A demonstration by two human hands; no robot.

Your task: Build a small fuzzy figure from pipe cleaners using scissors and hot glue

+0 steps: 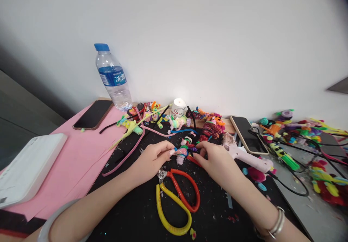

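Observation:
A small multicoloured pipe-cleaner figure (182, 152) with a pale pink lower end is held just above the black mat. My left hand (152, 158) pinches its left side, at a blue bit, between thumb and forefinger. From the other side, my right hand (213, 157) has its curled thumb and fingers closed at the figure's purple coiled arm; the exact contact is partly hidden. Below both hands lie scissors (178, 202) with one red and one yellow handle loop. A pale pink hot glue gun (248, 158) lies to the right of my right hand.
Behind my hands lie loose pipe cleaners (127, 158), several fuzzy figures (130, 125) and a white paper cup (179, 106). A water bottle (112, 79), dark phone (93, 114) and white box (32, 166) stand left. Another phone (248, 133), cables and more figures (288, 126) lie right.

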